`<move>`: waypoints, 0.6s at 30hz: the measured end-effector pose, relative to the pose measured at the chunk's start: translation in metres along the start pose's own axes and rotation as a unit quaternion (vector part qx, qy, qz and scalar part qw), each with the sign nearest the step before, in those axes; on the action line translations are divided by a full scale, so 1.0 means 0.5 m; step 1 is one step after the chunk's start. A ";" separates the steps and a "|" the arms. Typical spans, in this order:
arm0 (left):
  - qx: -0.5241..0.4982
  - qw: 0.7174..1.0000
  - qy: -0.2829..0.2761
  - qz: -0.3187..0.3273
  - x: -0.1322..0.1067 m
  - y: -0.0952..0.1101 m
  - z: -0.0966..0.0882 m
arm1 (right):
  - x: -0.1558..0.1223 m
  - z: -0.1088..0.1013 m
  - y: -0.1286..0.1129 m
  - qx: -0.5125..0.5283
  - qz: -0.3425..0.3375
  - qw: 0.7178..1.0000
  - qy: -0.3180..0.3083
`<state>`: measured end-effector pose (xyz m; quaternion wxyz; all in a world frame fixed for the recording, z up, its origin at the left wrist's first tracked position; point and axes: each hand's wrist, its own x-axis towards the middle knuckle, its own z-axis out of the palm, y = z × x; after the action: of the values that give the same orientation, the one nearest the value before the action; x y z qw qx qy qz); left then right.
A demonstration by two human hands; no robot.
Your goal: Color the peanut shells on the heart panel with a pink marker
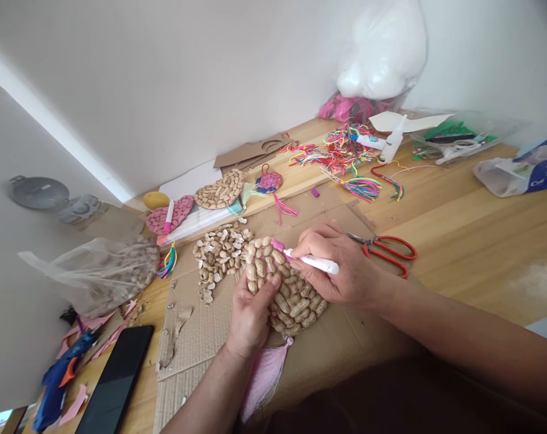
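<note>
A round pad of peanut shells with a pink tassel lies on a cardboard sheet. My left hand grips its near left edge, thumb pressed on the shells. My right hand is closed on a white marker whose pink tip touches a shell at the pad's top, which is coloured pink.
Loose peanut shells lie left of the pad, a bag of peanuts further left. Red scissors sit right of my hand. Finished pads, coloured threads, glue bottles, a phone and a blue glue gun surround the work.
</note>
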<state>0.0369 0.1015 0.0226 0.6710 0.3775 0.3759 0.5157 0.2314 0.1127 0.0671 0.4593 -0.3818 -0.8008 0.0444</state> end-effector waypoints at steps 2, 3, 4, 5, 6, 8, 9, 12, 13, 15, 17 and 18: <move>-0.002 1.000 -0.004 0.003 0.000 0.001 0.000 | 0.000 0.001 0.000 0.014 -0.009 1.000 0.005; -0.001 1.000 -0.005 0.003 0.000 0.001 0.000 | 0.000 0.001 0.001 0.021 -0.014 1.000 0.006; 0.000 1.000 -0.006 0.003 0.000 0.001 0.000 | 0.000 0.002 0.002 0.026 -0.018 0.999 0.004; 0.000 1.000 -0.006 0.003 0.000 0.002 0.000 | -0.001 0.003 0.003 0.025 -0.021 0.999 0.001; 0.000 1.000 -0.006 0.003 0.000 0.002 -0.001 | -0.001 0.003 0.004 0.021 -0.020 1.000 -0.002; -0.001 1.000 -0.006 0.007 0.001 0.002 -0.001 | -0.002 0.004 0.007 0.004 -0.008 1.000 -0.004; -0.002 1.000 -0.007 0.008 0.001 0.002 -0.001 | -0.003 0.003 0.008 -0.002 -0.001 1.000 -0.002; -0.006 1.000 -0.008 0.005 0.001 0.001 -0.002 | -0.003 0.003 0.009 0.005 0.007 1.000 0.006; -0.006 1.000 -0.005 0.003 0.001 0.001 -0.002 | -0.003 0.003 0.009 0.013 0.001 1.000 0.006; 0.000 1.000 0.000 0.002 0.001 0.001 -0.002 | -0.002 0.004 0.009 0.026 -0.015 1.000 0.004; 0.008 1.000 0.003 0.001 0.001 0.002 -0.002 | -0.002 0.006 0.009 0.023 -0.021 1.000 0.004; 0.010 1.000 0.003 0.001 0.000 0.002 -0.002 | -0.002 0.006 0.010 0.016 -0.016 1.000 0.006</move>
<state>0.0358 0.1019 0.0233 0.6654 0.3829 0.3829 0.5138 0.2323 0.1165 0.0623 0.4705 -0.3622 -0.8033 0.0473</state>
